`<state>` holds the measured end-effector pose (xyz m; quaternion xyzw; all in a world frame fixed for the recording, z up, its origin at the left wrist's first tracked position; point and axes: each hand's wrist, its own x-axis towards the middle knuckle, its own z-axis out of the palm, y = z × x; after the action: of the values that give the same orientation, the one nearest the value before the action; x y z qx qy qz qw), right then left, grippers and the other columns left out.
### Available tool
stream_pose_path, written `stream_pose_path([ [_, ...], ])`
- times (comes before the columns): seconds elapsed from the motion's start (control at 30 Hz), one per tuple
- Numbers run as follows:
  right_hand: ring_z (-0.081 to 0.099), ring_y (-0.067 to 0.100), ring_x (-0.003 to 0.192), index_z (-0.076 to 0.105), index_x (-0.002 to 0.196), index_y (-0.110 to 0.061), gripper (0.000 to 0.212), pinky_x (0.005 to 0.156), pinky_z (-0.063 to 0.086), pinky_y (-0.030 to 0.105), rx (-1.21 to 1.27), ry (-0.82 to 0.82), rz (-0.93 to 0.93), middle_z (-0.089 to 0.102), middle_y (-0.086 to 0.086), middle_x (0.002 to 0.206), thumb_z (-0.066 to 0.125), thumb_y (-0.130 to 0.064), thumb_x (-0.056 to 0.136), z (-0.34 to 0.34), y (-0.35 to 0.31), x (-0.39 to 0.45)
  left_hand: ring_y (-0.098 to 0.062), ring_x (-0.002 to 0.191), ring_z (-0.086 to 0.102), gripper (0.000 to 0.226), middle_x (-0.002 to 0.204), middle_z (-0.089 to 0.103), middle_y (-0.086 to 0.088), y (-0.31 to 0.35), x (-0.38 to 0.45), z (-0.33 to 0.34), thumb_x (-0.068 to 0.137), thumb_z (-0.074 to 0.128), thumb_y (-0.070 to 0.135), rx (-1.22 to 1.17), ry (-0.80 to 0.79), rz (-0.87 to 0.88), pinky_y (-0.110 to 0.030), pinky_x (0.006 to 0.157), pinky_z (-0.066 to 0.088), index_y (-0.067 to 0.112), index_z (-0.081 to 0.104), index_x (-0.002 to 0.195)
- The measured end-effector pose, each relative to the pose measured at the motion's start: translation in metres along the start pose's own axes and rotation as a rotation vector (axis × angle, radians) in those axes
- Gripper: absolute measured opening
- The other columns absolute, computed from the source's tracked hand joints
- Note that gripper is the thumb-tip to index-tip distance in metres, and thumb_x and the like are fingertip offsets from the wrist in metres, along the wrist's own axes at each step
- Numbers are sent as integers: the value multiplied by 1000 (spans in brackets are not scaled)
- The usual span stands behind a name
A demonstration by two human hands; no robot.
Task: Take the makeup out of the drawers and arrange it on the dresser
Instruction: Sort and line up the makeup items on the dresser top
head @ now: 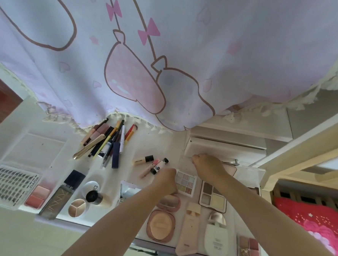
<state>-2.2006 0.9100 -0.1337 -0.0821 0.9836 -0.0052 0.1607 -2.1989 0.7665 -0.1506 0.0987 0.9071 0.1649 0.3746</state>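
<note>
— Where are the hands?
— Left hand (pixel 166 180) curls on the pastel palette (pixel 185 182) mid-desk (pixel 155 144). Right hand (pixel 207 165) pinches a clear lid (pixel 185 161) just behind it.
— The rest?
— Pencils (pixel 106 141) by the back edge, compacts (pixel 161 225) at the front.

Camera: a single wide-angle view, worn on the person's head.
Direction: forward and steeply down onto the white dresser top (pixel 159 145), both forearms entering from the bottom edge.
Distance: close, within arm's reach of the dresser top; the printed curtain (pixel 169 48) fills the upper half.
Distortion: straight edges bow towards the corners.
Shared views: only one view, so nothing overlaps.
</note>
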Motion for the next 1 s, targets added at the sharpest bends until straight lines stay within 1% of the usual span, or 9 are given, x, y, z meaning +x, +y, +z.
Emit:
stream_pose_path([
  [0.13,58,31,94,50,114,-4,26,64,34,30,27,29,2,58,16,108,37,-1,92,8,2,1,-26,106,56,36,96,59,-4,1,2,-1,85,58,15,74,-41,38,-30,82,49,6,51,120],
  [0.2,58,31,95,50,114,-3,25,64,33,29,25,38,3,57,16,108,36,-2,93,10,2,2,-21,93,52,31,71,40,6,1,3,-2,86,56,17,76,-59,46,-22,63,44,12,51,116],
  [0.27,58,31,95,50,114,-3,25,65,33,29,24,36,8,58,16,108,36,-3,94,11,3,4,-18,88,45,34,68,34,8,0,5,-2,88,54,17,64,-69,49,-19,58,37,10,50,121],
  [0.4,59,29,95,51,116,-4,26,65,33,28,15,31,28,59,16,109,37,-3,94,15,6,7,-19,97,51,37,107,56,-6,-4,5,-6,91,49,15,49,-64,33,-23,74,46,8,48,127],
  [0.57,60,31,99,29,141,-9,46,74,48,33,5,62,58,50,14,129,37,-13,95,12,5,-4,-27,118,50,36,130,51,-6,-11,-5,-23,95,43,17,159,65,33,-36,96,46,13,49,130],
  [0.67,64,22,54,67,102,-4,36,41,50,21,-12,329,-75,69,9,89,70,-12,68,17,3,-14,-25,113,54,32,128,53,-7,-19,-16,-35,96,39,16,170,183,48,-32,88,47,12,52,125],
  [0.73,60,11,44,71,75,-13,17,34,41,14,-7,375,-163,66,-1,67,59,-21,66,18,-3,-20,-24,110,56,30,122,57,-6,-28,-22,-39,95,39,13,179,243,40,-31,89,47,13,57,119],
  [0.87,64,10,58,68,66,-19,32,45,44,12,91,204,-318,65,-3,64,40,-34,71,20,-25,-8,-23,114,53,32,122,57,-5,-44,-36,-49,94,41,13,175,295,-28,-30,95,45,14,59,120],
  [1.0,48,27,113,57,117,-7,38,89,41,28,165,-104,-360,54,13,120,57,-28,84,22,-43,15,-22,119,45,35,127,51,-6,-56,-55,-58,96,40,20,179,356,-65,-31,98,40,13,51,128],
])
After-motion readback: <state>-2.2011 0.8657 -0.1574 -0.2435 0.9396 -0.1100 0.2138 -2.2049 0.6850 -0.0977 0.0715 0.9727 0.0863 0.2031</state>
